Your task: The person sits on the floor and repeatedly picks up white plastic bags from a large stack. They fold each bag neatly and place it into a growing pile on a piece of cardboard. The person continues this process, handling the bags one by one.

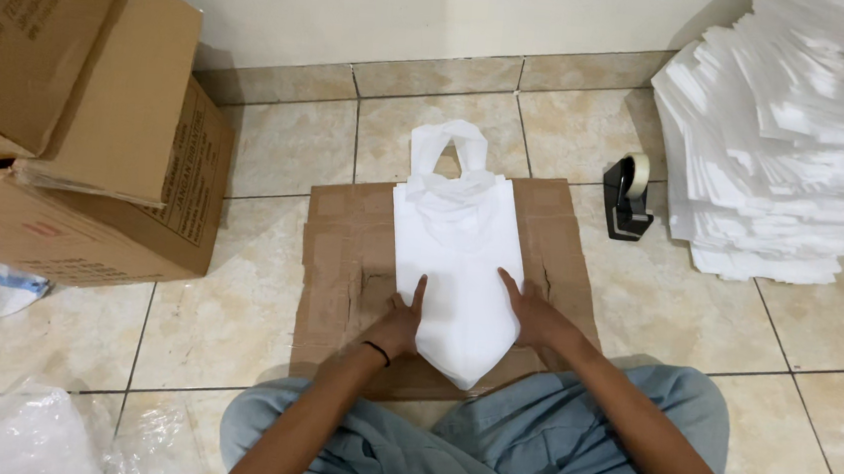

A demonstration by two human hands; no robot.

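Note:
A white fabric bag [455, 260] with loop handles lies flat on a brown cardboard sheet [346, 251] on the tiled floor, handles pointing away from me. Its near end is folded into a point. My left hand [401, 321] presses flat against the bag's lower left edge, fingers extended. On the lower right edge rests my right hand [532, 314], also flat. Neither hand grips anything. A thin dark band sits on my left wrist.
Large open cardboard boxes [89, 131] stand at the left. A tall stack of white folded bags [801, 136] fills the right, with a black tape dispenser [628, 198] beside it. Clear plastic wrap [25, 432] lies at the lower left. My crossed legs in blue-grey trousers [485, 453] are below.

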